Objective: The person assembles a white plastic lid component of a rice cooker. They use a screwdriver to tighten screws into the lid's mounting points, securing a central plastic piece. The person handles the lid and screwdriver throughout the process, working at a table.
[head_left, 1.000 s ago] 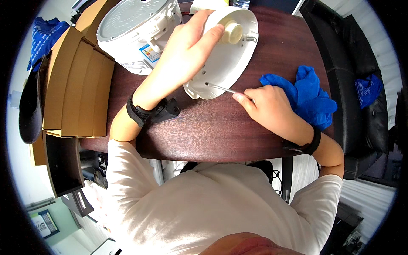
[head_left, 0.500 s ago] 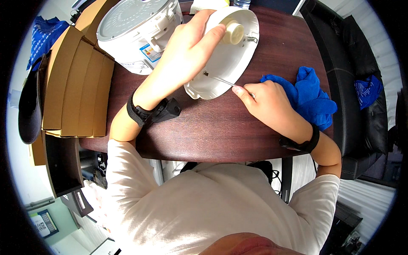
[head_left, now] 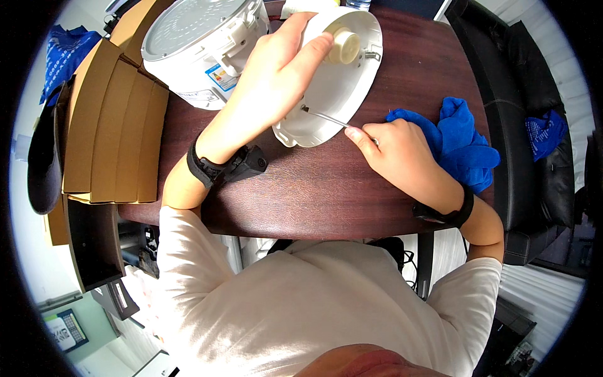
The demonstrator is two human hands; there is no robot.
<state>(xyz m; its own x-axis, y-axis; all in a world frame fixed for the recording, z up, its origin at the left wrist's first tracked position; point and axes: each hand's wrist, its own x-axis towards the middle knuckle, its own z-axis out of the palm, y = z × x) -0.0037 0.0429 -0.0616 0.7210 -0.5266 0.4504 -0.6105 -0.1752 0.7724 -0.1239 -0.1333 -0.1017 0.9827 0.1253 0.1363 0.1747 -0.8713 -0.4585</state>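
My left hand grips the rim of a white domed plastic cover, tilted so its hollow inside faces right; the fingers behind it are hidden. A cream round fitting stands out inside the cover, beside the left thumb. My right hand is closed around a tool with a thin metal shaft, likely a screwdriver; its handle is hidden in the palm. The shaft's tip meets a small metal clip at the cover's near-left edge. Behind the left hand stands a white rice cooker body with a grey top.
A crumpled blue cloth lies on the dark wood table beside my right hand. Brown cardboard boxes line the left edge. A black sofa stands beyond the table's right side.
Almost nothing differs. The cover and both hands keep their places, with the shaft's tip still at the metal clip.
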